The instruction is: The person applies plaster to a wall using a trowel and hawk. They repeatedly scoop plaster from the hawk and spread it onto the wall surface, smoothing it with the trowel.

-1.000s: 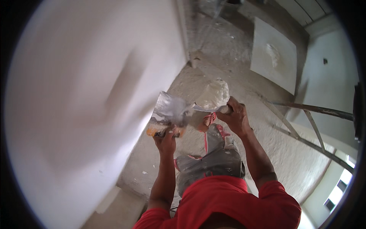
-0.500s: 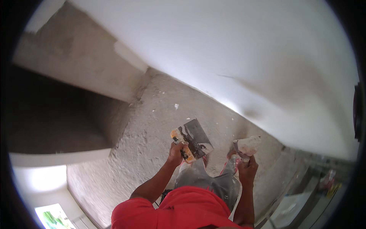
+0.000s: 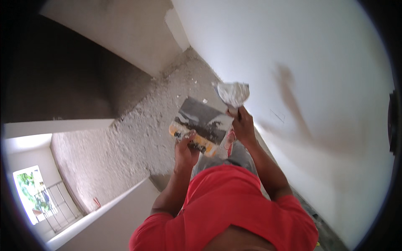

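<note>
"Which step?"
"Seemingly holding paste (image 3: 235, 93) ready: left hand (image 3: 186, 152) grips the wide blade (image 3: 203, 119) mid-frame, right hand (image 3: 243, 126) the loaded knife (image 3: 220, 96) above centre."
"Next?"
"Probably calls for a level knife; the right grip is partly hidden."

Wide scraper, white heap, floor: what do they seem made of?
Wide scraper: smooth grey blade, probably steel, thin and flat; orange handle, perhaps plastic from its bright colour. White heap: dull paste, maybe putty, softly mounded. Floor: matte concrete or mortar, grey and rough.
</note>
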The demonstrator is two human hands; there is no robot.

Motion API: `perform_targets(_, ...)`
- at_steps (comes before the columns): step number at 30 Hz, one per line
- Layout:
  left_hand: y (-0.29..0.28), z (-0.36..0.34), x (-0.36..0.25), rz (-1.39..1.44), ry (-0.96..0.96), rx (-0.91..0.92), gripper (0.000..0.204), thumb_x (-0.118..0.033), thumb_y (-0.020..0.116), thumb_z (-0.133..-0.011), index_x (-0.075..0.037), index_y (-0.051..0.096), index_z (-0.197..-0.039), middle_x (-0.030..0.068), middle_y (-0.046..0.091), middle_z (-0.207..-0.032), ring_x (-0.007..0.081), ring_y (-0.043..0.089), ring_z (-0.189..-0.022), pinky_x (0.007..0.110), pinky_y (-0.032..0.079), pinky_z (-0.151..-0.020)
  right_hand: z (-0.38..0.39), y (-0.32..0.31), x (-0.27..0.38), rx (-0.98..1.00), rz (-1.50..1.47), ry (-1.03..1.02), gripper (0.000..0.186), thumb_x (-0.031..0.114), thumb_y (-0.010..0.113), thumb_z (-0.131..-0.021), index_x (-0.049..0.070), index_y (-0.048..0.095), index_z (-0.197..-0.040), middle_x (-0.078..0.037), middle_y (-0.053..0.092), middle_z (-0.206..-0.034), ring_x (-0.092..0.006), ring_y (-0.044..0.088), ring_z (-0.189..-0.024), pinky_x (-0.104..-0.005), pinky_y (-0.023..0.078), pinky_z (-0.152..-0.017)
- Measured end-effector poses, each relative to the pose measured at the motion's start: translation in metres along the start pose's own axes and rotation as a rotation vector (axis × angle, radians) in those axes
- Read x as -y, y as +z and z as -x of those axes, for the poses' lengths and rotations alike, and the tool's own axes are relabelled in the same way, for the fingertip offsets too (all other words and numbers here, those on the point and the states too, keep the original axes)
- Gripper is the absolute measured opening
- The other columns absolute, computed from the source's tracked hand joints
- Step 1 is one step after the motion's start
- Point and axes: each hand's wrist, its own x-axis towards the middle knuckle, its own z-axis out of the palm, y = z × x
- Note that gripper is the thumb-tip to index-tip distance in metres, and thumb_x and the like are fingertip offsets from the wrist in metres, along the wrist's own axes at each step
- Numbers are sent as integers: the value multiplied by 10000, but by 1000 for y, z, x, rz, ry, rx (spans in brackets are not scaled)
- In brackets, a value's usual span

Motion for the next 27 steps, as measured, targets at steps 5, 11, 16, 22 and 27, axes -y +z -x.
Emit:
perform_targets(5, 15, -14, 18, 36, 115, 44, 374, 9, 584, -814, -15, 515, -1180, 90, 603, -1031, 228, 614, -994, 387, 490, -901, -47, 41, -13, 59, -505, 43, 253, 28, 671, -815, 17, 563, -1043, -79, 670, -861, -118, 630, -793, -285, 500, -699)
perform_targets(11, 30, -24, 28, 75, 322, 99, 357, 4, 583, -834, -26, 516, -1184, 75, 609, -1014, 206, 627, -938, 365, 513, -846, -46, 55, -58, 269, -1147, 263, 223, 24, 653, -844, 30, 537, -1034, -36, 607, -883, -135, 613, -839, -287, 503, -733)
perform_targets(16, 13, -34, 30, -20, 382, 78, 386, -25, 583, -822, -34, 513, -1202, 98, 610, -1057, 262, 626, -996, 429, 511, -890, -63, 74, -74, 193, -811, -102, 273, 36, 705, -797, 9, 571, -1033, -43, 599, -943, -155, 597, -866, -293, 482, -759)
perform_targets(22, 14, -37, 31, -52, 329, 123, 337, -44, 600, -811, -13, 541, -1141, 92, 602, -1018, 249, 619, -971, 413, 514, -867, -73, 50, -71, 96, -290, -542, 298, 48, 683, -806, 15, 614, -1094, -52, 595, -1049, -140, 565, -968, -291, 462, -841)
perform_targets(27, 15, -36, 37, -33, 325, 117, 325, -60, 605, -804, -12, 555, -1121, 91, 604, -1011, 242, 617, -957, 400, 503, -868, -83, 31, -75, -65, -3, -721, 367, 30, 727, -699, 71, 618, -1046, -100, 652, -961, -284, 622, -886, -342, 505, -786)
